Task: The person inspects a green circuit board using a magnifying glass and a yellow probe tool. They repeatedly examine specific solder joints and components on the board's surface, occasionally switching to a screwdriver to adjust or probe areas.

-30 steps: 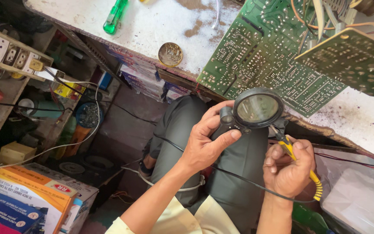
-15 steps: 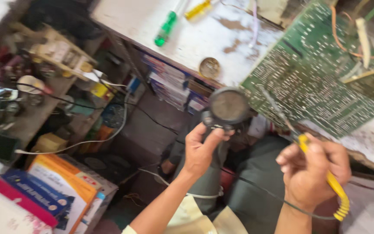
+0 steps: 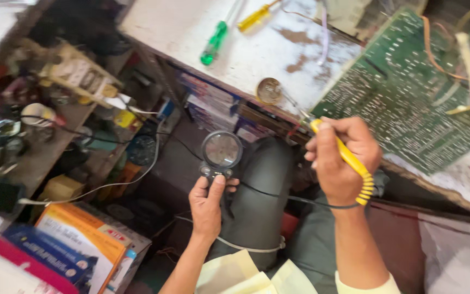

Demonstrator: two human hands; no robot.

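Right hand (image 3: pixel 344 163) is closed on the yellow soldering iron (image 3: pixel 349 160), tip toward the small tin (image 3: pixel 270 90). Left hand (image 3: pixel 208 204) grips the magnifier (image 3: pixel 221 152). Advise dipping the tip lightly, wrist steady.

Green screwdriver (image 3: pixel 214 43) and yellow screwdriver (image 3: pixel 254 18) lie on worktop (image 3: pixel 180 24).

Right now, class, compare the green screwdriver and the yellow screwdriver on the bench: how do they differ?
The green screwdriver has a translucent green handle; the yellow screwdriver has an amber-yellow one. The green lies nearer the bench's front edge, the yellow farther back toward the top of the picture. The green handle looks longer and points down-left; the yellow lies flatter across. Both rest untouched on the white bench, away from both hands.
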